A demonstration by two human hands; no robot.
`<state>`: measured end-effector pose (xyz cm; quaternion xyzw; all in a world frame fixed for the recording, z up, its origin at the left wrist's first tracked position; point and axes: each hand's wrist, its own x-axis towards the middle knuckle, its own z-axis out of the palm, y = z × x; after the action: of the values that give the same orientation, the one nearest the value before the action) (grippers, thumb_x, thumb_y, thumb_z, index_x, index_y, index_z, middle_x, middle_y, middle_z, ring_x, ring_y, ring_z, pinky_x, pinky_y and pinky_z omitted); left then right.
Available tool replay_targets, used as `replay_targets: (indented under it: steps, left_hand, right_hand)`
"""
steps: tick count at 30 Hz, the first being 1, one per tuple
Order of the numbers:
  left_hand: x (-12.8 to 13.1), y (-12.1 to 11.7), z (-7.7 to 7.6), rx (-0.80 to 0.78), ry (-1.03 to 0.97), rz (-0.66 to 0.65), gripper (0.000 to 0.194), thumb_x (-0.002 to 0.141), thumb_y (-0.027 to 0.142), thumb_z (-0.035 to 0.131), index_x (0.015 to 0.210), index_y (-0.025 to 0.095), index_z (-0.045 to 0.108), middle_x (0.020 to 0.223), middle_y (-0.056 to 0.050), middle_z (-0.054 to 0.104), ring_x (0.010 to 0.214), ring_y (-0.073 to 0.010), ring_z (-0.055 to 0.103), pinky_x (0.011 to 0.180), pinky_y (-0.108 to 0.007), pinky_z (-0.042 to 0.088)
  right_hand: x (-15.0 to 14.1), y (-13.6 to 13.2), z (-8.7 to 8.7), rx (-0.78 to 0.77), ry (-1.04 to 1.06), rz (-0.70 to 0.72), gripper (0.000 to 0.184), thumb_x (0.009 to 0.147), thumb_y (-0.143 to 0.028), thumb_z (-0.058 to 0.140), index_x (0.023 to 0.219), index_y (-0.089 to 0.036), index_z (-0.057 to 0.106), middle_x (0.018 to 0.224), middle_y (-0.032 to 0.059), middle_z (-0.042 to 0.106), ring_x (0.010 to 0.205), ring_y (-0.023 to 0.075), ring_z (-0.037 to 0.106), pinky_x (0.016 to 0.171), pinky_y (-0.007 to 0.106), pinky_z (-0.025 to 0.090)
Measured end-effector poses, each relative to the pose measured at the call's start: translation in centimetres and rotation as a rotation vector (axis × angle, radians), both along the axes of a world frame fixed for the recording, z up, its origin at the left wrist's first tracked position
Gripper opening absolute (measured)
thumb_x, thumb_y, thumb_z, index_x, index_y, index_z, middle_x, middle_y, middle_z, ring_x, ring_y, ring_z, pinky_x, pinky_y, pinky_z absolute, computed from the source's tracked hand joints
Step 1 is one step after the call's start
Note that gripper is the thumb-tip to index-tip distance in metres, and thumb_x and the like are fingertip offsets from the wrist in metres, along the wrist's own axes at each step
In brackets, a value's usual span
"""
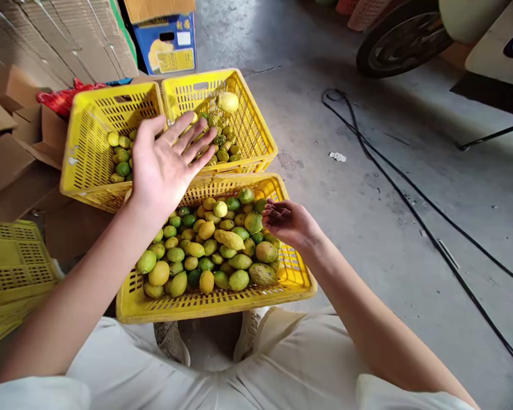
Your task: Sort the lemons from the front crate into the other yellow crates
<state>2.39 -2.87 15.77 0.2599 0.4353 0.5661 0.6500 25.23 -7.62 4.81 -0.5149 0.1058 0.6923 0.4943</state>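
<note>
My left hand [166, 156] is open, palm up with fingers stretched out, above the near edges of the two back crates; nothing lies in it. A pale yellow lemon [228, 102] shows beyond its fingertips, in front of the far wall of the back right crate [256, 125]; whether it is in the air or resting I cannot tell. My right hand [291, 222] is over the right side of the front crate [222, 307], palm up, fingers loosely curled, holding nothing visible. Beside those fingers are green lemons [253, 222]. Mixed yellow and green lemons [224, 239] fill the front crate.
The back left crate [89, 136] holds several green and yellow lemons. Cardboard boxes [8, 154] and another yellow crate [15, 256] stand at left, with a blue box [166, 45] behind. A black cable [410, 199] runs across the floor near a vehicle wheel [404, 37].
</note>
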Motion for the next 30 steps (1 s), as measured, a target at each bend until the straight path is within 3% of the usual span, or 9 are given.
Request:
replay_targets:
  steps: [9, 11, 13, 17, 20, 23, 25, 28, 30]
  left_hand:
    - [-3.8, -0.2, -11.5, -0.394, 0.124, 0.080, 0.021, 0.091, 0.027, 0.053, 0.099, 0.015, 0.070, 0.109, -0.010, 0.075, 0.101, -0.0198, 0.072, 0.093, -0.031, 0.056]
    - [-4.3, -0.2, -13.9, -0.394, 0.309, 0.041, 0.019, 0.091, 0.027, 0.056, 0.100, 0.017, 0.069, 0.116, -0.011, 0.074, 0.102, -0.0215, 0.072, 0.095, -0.034, 0.056]
    - [-4.7, -0.6, -16.1, -0.253, 0.557, -0.044, 0.021, 0.089, 0.029, 0.064, 0.108, 0.020, 0.070, 0.129, -0.011, 0.072, 0.118, -0.0241, 0.068, 0.106, -0.036, 0.051]
    - [-4.4, -2.8, -20.4, 0.014, 0.970, -0.492, 0.053, 0.089, 0.039, 0.072, 0.138, 0.024, 0.063, 0.165, -0.014, 0.048, 0.154, -0.0318, 0.042, 0.129, -0.047, 0.027]
    - [-2.9, -5.5, -23.0, -0.048, 1.214, -0.905, 0.098, 0.081, 0.050, 0.081, 0.165, 0.028, 0.036, 0.180, -0.019, 0.014, 0.165, -0.0447, 0.009, 0.128, -0.067, 0.015]
    - [-1.9, -7.6, -24.5, -0.005, 1.479, -1.012, 0.128, 0.073, 0.048, 0.088, 0.172, 0.019, 0.012, 0.178, -0.030, -0.002, 0.162, -0.0550, -0.002, 0.121, -0.079, 0.014]
    - [-2.0, -8.2, -24.8, 0.019, 1.506, -1.045, 0.129, 0.074, 0.045, 0.086, 0.173, 0.020, 0.007, 0.177, -0.030, -0.007, 0.161, -0.0576, -0.001, 0.119, -0.078, 0.023]
    - [-3.1, -8.5, -24.5, -0.004, 1.354, -1.033, 0.125, 0.070, 0.034, 0.089, 0.172, 0.021, 0.018, 0.178, -0.028, 0.001, 0.161, -0.0564, 0.008, 0.121, -0.072, 0.025]
    - [-3.7, -8.8, -24.0, -0.054, 1.192, -0.908, 0.108, 0.067, 0.023, 0.089, 0.163, 0.020, 0.040, 0.178, -0.026, 0.014, 0.162, -0.0522, 0.015, 0.127, -0.066, 0.019]
  right_hand:
    - [-0.9, 0.7, 0.4, -0.046, -0.014, 0.011, 0.020, 0.089, -0.003, 0.047, 0.091, -0.016, 0.062, 0.060, 0.0017, 0.061, 0.047, 0.0121, 0.056, 0.042, 0.019, 0.051]
    - [-0.8, 0.8, 0.2, -0.035, -0.012, 0.012, 0.019, 0.087, -0.003, 0.048, 0.090, -0.017, 0.062, 0.060, 0.0016, 0.061, 0.047, 0.0122, 0.056, 0.042, 0.019, 0.051]
    - [-0.6, 0.9, -0.2, -0.034, -0.020, 0.017, 0.019, 0.086, -0.003, 0.049, 0.089, -0.017, 0.062, 0.059, 0.0014, 0.061, 0.048, 0.0123, 0.057, 0.043, 0.019, 0.051]
    - [-0.5, 1.0, -1.2, 0.006, -0.177, 0.127, 0.022, 0.090, -0.003, 0.048, 0.081, -0.018, 0.062, 0.058, -0.0005, 0.060, 0.049, 0.0106, 0.056, 0.047, 0.018, 0.051]
    - [-1.1, 0.8, -2.6, 0.075, -0.314, 0.226, 0.018, 0.089, -0.007, 0.058, 0.078, -0.018, 0.065, 0.064, 0.0011, 0.065, 0.055, 0.0113, 0.059, 0.051, 0.019, 0.052]
    - [-2.2, -0.1, -4.4, 0.399, -0.786, 0.578, 0.008, 0.085, -0.011, 0.070, 0.088, -0.019, 0.071, 0.087, 0.0057, 0.073, 0.077, 0.0180, 0.068, 0.073, 0.029, 0.059]
    - [-3.1, -1.2, -5.7, 0.674, -1.181, 0.972, 0.031, 0.084, -0.019, 0.077, 0.115, -0.019, 0.073, 0.120, 0.0130, 0.073, 0.105, 0.0281, 0.070, 0.097, 0.045, 0.057]
    - [-4.3, -3.2, -7.5, 0.808, -1.470, 1.583, 0.073, 0.086, -0.028, 0.081, 0.153, -0.021, 0.054, 0.161, 0.0233, 0.048, 0.133, 0.0440, 0.058, 0.106, 0.060, 0.051]
    - [-4.8, -4.3, -8.3, 0.822, -1.561, 1.829, 0.070, 0.090, -0.024, 0.077, 0.155, -0.022, 0.053, 0.166, 0.0242, 0.041, 0.142, 0.0488, 0.049, 0.106, 0.061, 0.051]
